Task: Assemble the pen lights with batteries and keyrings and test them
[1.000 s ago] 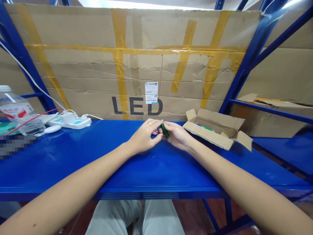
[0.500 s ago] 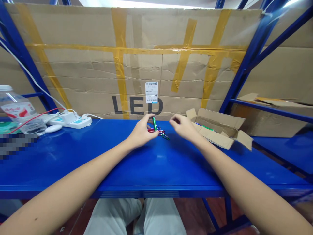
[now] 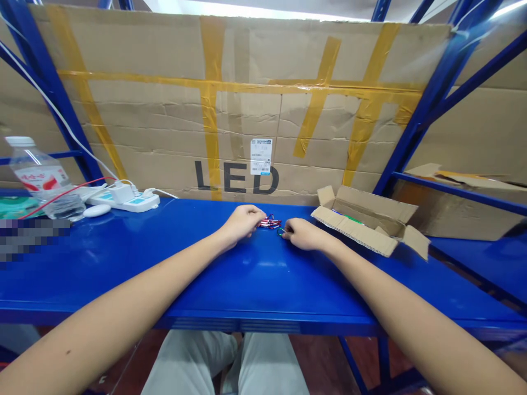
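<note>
A small pile of shiny red and blue metal pieces (image 3: pixel 270 223) lies on the blue tabletop (image 3: pixel 247 280), between my two hands. My left hand (image 3: pixel 244 224) is at the pile's left side with its fingers closed; what they hold, if anything, is hidden. On the other side, my right hand (image 3: pixel 302 233) pinches a small green ring-like piece (image 3: pixel 280 232) at its fingertips, just right of the pile.
An open cardboard box (image 3: pixel 362 230) with blue and green items inside stands at the right. Far left are a water bottle (image 3: pixel 45 181), a white power strip (image 3: pixel 138 202) and cables. A large cardboard sheet (image 3: pixel 164 126) rises behind the table.
The green piece that stood upright at my left hand no longer shows there. My left hand has lowered and closed. My right hand has come down to the green ring-like piece. The view has shifted slightly.
</note>
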{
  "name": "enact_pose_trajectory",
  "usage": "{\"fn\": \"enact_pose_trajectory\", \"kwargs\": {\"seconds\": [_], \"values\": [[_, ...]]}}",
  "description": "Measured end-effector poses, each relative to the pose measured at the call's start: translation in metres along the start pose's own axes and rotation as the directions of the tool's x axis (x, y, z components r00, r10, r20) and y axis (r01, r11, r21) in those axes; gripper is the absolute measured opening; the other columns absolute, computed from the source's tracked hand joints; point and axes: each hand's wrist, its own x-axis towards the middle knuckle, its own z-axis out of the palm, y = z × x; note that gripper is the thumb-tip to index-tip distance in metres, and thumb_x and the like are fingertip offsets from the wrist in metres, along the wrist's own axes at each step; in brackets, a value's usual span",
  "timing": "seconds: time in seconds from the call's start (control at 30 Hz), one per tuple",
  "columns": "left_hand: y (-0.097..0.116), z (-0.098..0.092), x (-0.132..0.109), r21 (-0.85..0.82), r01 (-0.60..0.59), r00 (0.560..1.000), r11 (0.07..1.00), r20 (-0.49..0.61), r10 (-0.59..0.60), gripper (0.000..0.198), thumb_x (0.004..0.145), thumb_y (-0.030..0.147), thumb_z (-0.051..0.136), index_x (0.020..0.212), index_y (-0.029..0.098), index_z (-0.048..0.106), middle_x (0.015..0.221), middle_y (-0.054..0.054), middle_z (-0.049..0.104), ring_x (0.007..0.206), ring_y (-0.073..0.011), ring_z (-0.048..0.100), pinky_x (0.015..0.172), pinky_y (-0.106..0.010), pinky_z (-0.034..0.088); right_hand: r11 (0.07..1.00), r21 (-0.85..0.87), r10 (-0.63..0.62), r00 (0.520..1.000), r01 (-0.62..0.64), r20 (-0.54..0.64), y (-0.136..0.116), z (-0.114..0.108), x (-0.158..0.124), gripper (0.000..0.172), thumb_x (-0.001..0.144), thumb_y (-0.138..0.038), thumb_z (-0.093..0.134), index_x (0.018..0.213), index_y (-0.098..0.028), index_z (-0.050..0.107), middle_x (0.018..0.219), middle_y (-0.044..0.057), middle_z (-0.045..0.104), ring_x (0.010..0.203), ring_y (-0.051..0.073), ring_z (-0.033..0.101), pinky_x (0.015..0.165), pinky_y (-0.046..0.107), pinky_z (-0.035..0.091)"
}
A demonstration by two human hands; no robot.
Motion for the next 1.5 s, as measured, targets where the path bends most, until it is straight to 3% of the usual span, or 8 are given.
{"fn": "enact_pose_trajectory", "kwargs": {"seconds": [0.17, 0.37, 0.47, 0.63, 0.83, 1.13, 1.3, 1.5], "values": [[-0.003, 0.007, -0.008, 0.369, -0.326, 0.945, 0.870, 0.113, 0.306, 0.017, 0.082, 0.032, 0.063, 0.081, 0.016, 0.067, 0.077, -0.002, 0.066, 0.074, -0.0152, 0.056, 0.067, -0.028, 0.040, 0.859, 0.467, -0.240, 0.971, 0.210, 0.004, -0.012, 0.004, -0.008, 0.009, 0.087, -0.018, 0.057, 0.083, -0.019, 0.049, 0.073, 0.002, 0.065, 0.060, 0.013, 0.056, 0.060, 0.026, 0.040], [0.007, 0.002, -0.011, 0.487, -0.439, 0.890, 0.755, 0.122, 0.439, 0.013, 0.089, 0.024, 0.057, 0.081, 0.017, 0.063, 0.076, -0.002, 0.068, 0.071, -0.0155, 0.057, 0.066, -0.028, 0.039, 0.346, 0.938, -0.273, 0.956, -0.007, 0.107, -0.013, -0.002, -0.010, 0.032, 0.074, -0.039, 0.076, 0.080, -0.015, 0.055, 0.072, 0.002, 0.061, 0.058, 0.010, 0.051, 0.054, 0.024, 0.037], [0.006, 0.002, -0.011, 0.529, -0.468, 0.868, 0.707, 0.128, 0.479, 0.011, 0.090, 0.023, 0.056, 0.082, 0.018, 0.062, 0.081, -0.003, 0.070, 0.075, -0.0174, 0.060, 0.068, -0.028, 0.040, 0.291, 0.957, -0.206, 0.976, -0.011, 0.074, -0.015, -0.006, -0.011, 0.029, 0.070, -0.032, 0.079, 0.078, -0.013, 0.059, 0.066, 0.000, 0.056, 0.057, 0.008, 0.046, 0.052, 0.024, 0.034], [0.001, 0.004, -0.011, 0.561, -0.453, 0.866, 0.693, 0.095, 0.490, 0.012, 0.093, 0.026, 0.053, 0.085, 0.020, 0.061, 0.085, -0.004, 0.071, 0.080, -0.0195, 0.064, 0.072, -0.030, 0.043, 0.370, 0.922, -0.201, 0.979, 0.112, -0.038, -0.022, -0.007, -0.014, 0.028, 0.073, -0.038, 0.076, 0.077, -0.013, 0.063, 0.063, -0.002, 0.049, 0.053, 0.007, 0.036, 0.048, 0.025, 0.031], [0.003, 0.006, -0.011, 0.498, -0.477, 0.849, 0.724, 0.050, 0.526, 0.013, 0.093, 0.024, 0.054, 0.082, 0.018, 0.058, 0.077, -0.004, 0.069, 0.074, -0.0177, 0.062, 0.068, -0.029, 0.042, 0.569, 0.772, -0.219, 0.957, 0.284, -0.190, -0.024, 0.000, -0.013, 0.033, 0.085, -0.049, 0.061, 0.074, -0.019, 0.052, 0.057, -0.005, 0.043, 0.048, 0.009, 0.041, 0.048, 0.026, 0.034], [0.007, -0.003, -0.011, 0.533, -0.442, 0.886, 0.721, 0.135, 0.444, 0.015, 0.090, 0.034, 0.057, 0.094, 0.020, 0.059, 0.082, -0.003, 0.069, 0.076, -0.0199, 0.063, 0.069, -0.030, 0.044, 0.862, 0.328, -0.271, 0.898, 0.386, -0.346, -0.015, 0.004, -0.007, 0.018, 0.091, -0.026, 0.043, 0.078, -0.019, 0.053, 0.072, 0.002, 0.059, 0.069, 0.015, 0.051, 0.067, 0.028, 0.038], [0.002, 0.000, -0.011, 0.650, -0.468, 0.866, 0.599, 0.203, 0.457, 0.014, 0.093, 0.023, 0.045, 0.103, 0.022, 0.054, 0.089, -0.006, 0.069, 0.080, -0.0244, 0.065, 0.071, -0.035, 0.046, 0.938, 0.152, -0.248, 0.911, 0.310, -0.329, -0.015, 0.006, -0.004, 0.019, 0.093, -0.020, 0.041, 0.079, -0.019, 0.054, 0.080, 0.006, 0.065, 0.073, 0.017, 0.055, 0.068, 0.028, 0.037], [-0.027, 0.024, 0.000, 0.595, -0.315, 0.928, 0.739, 0.032, 0.370, 0.015, 0.096, 0.020, 0.039, 0.098, 0.021, 0.054, 0.098, -0.010, 0.071, 0.095, -0.0263, 0.066, 0.081, -0.039, 0.048, 0.997, -0.080, -0.027, 0.977, 0.010, -0.213, -0.027, 0.029, 0.014, 0.020, 0.094, -0.016, 0.040, 0.095, -0.013, 0.061, 0.101, 0.023, 0.070, 0.088, 0.028, 0.065, 0.070, 0.032, 0.037]]}}
